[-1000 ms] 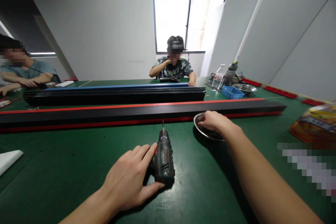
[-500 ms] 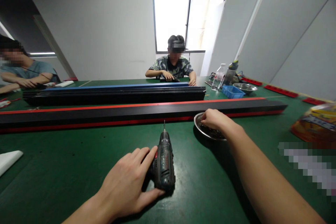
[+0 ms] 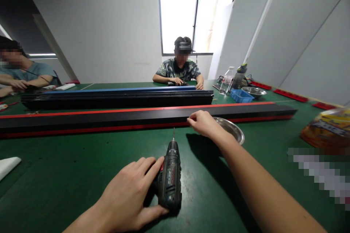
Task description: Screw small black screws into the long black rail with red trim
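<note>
My left hand point(image 3: 133, 185) is wrapped round a dark cordless drill point(image 3: 171, 178), which lies low over the green table with its bit pointing away from me. Left of the metal bowl point(image 3: 232, 127), my right hand point(image 3: 203, 123) is raised with thumb and fingertips pinched together; whatever is between them is too small to make out. Part of the bowl is hidden behind my right wrist and forearm. Just beyond the drill bit and my right fingertips runs a long black bar with red edges point(image 3: 142, 116).
Behind the bar lie more long black profiles point(image 3: 123, 98) and a blue one. A person point(image 3: 180, 65) sits opposite, another point(image 3: 30, 74) at the left. At the back right stand a blue basket point(image 3: 242, 96), a bottle point(image 3: 226, 81) and another metal bowl point(image 3: 254, 93). An orange-yellow bag point(image 3: 326, 131) lies right.
My right hand has come out of the metal bowl and moved left, toward the drill bit. The drill in my left hand sits slightly nearer to me.
</note>
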Demonstrator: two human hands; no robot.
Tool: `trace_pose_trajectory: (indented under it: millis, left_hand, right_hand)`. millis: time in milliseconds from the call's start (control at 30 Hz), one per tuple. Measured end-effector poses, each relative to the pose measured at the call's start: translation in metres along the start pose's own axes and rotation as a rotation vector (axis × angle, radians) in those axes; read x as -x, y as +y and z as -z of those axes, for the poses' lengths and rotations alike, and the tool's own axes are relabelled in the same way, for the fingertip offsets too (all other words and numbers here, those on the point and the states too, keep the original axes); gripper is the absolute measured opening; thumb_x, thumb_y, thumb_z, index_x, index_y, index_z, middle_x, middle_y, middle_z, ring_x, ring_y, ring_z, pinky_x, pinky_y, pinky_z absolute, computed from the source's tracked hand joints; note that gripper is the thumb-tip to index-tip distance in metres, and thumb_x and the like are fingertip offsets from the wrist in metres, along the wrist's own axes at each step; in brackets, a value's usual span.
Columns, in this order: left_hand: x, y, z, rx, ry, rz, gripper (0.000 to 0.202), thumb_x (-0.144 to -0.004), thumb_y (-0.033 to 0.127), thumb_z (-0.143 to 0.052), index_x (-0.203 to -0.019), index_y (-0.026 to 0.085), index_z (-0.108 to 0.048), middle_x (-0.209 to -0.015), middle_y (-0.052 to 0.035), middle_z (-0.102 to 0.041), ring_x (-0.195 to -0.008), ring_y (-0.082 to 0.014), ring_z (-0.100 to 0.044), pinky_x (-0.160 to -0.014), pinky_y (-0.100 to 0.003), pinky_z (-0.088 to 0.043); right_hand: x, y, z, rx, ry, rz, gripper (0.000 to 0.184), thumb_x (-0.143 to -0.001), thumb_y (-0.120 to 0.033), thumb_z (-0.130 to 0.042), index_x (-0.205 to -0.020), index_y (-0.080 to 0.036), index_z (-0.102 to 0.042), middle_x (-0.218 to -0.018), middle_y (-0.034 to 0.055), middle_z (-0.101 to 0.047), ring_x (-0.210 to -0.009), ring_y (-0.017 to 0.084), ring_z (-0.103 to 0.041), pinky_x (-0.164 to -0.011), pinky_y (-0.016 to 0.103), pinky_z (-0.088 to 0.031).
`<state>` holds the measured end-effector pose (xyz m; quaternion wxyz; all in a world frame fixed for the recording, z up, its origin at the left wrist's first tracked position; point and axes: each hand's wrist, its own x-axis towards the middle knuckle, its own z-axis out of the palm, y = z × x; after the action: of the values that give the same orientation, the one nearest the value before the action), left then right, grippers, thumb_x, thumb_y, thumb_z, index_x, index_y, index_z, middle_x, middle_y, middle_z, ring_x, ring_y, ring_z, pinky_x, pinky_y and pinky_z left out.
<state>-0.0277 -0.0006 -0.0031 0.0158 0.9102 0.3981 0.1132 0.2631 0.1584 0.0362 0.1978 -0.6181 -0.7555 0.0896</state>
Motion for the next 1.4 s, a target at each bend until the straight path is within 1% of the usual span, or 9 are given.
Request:
trace_pose_trajectory:
  millis: [100,233,367,467,600,833,1133,1267,1400]
  left_hand:
    - [0.0,0.0,0.001,0.003,0.008,-0.008,0.088,-0.089,0.07,-0.066,-0.156,0.019,-0.042,-0.137,-0.017,-0.065,-0.111,-0.035,-0.067,-0.093,-0.05,-0.058]
    - [0.001,-0.001,0.0,0.003,-0.002,-0.014,0.089,-0.086,0.07,-0.07,-0.155,0.021,-0.043,-0.137,-0.0168,-0.065,-0.112,-0.0353,-0.067,-0.094,-0.049,-0.058]
    - [0.002,-0.003,-0.002,0.008,-0.008,-0.01,0.093,-0.085,0.07,-0.071,-0.158,0.02,-0.04,-0.139,-0.017,-0.064,-0.115,-0.0359,-0.067,-0.099,-0.05,-0.057]
    - [0.001,-0.003,0.0,0.017,-0.039,-0.007,0.095,-0.084,0.07,-0.072,-0.157,0.018,-0.042,-0.139,-0.018,-0.064,-0.116,-0.0365,-0.066,-0.098,-0.05,-0.057]
    - [-0.001,-0.004,0.002,0.025,-0.063,-0.008,0.095,-0.084,0.071,-0.071,-0.156,0.016,-0.043,-0.139,-0.0188,-0.064,-0.116,-0.0367,-0.067,-0.097,-0.051,-0.058]
    - [0.001,-0.007,-0.002,0.03,-0.017,-0.013,0.096,-0.084,0.072,-0.071,-0.158,0.02,-0.041,-0.141,-0.0169,-0.063,-0.117,-0.0357,-0.066,-0.099,-0.05,-0.056]
    - [0.001,-0.004,0.001,0.021,-0.045,0.003,0.097,-0.082,0.069,-0.075,-0.158,0.02,-0.04,-0.143,-0.0174,-0.062,-0.118,-0.0362,-0.065,-0.1,-0.051,-0.056]
    - [0.0,-0.004,0.001,0.032,-0.048,0.006,0.096,-0.082,0.069,-0.074,-0.157,0.019,-0.042,-0.143,-0.0177,-0.062,-0.119,-0.0362,-0.065,-0.101,-0.051,-0.056]
    - [0.0,-0.003,0.0,0.045,-0.032,0.007,0.095,-0.083,0.07,-0.073,-0.157,0.02,-0.042,-0.142,-0.0173,-0.063,-0.116,-0.0355,-0.065,-0.099,-0.051,-0.056]
  right_hand:
    - [0.002,-0.012,-0.02,-0.03,0.018,0.032,0.026,-0.098,-0.027,-0.061,-0.087,-0.02,-0.084,-0.089,0.0121,-0.082,-0.087,0.026,-0.075,-0.076,0.03,-0.047]
    - [0.006,-0.021,-0.052,-0.144,0.064,0.011,0.027,-0.1,-0.028,-0.059,-0.094,-0.02,-0.085,-0.099,0.0132,-0.083,-0.094,0.027,-0.076,-0.08,0.03,-0.048]
    - [0.008,-0.016,-0.079,-0.302,0.092,-0.08,0.029,-0.102,-0.03,-0.058,-0.097,-0.02,-0.084,-0.099,0.0108,-0.083,-0.094,0.025,-0.077,-0.081,0.03,-0.049]
    - [0.007,-0.009,-0.088,-0.416,0.07,-0.093,0.029,-0.102,-0.031,-0.058,-0.095,-0.02,-0.083,-0.095,0.0077,-0.083,-0.09,0.022,-0.076,-0.079,0.028,-0.049]
    - [0.007,-0.007,-0.089,-0.407,0.041,-0.075,0.03,-0.102,-0.034,-0.058,-0.094,-0.021,-0.083,-0.089,0.0062,-0.082,-0.087,0.022,-0.076,-0.077,0.028,-0.048]
    - [0.011,-0.012,-0.085,-0.289,0.035,-0.047,0.032,-0.104,-0.036,-0.055,-0.099,-0.022,-0.084,-0.105,0.009,-0.083,-0.099,0.025,-0.075,-0.084,0.029,-0.047]
    - [0.011,-0.013,-0.083,-0.263,0.011,-0.036,0.036,-0.105,-0.034,-0.051,-0.098,-0.023,-0.084,-0.104,0.0081,-0.083,-0.101,0.024,-0.075,-0.086,0.028,-0.047]
    - [0.012,-0.012,-0.082,-0.293,0.004,-0.031,0.04,-0.105,-0.034,-0.049,-0.094,-0.02,-0.085,-0.097,0.0095,-0.083,-0.095,0.023,-0.075,-0.082,0.028,-0.046]
    - [0.012,-0.011,-0.081,-0.362,0.057,-0.043,0.042,-0.105,-0.035,-0.048,-0.093,-0.018,-0.085,-0.09,0.0097,-0.082,-0.089,0.023,-0.075,-0.08,0.028,-0.047]
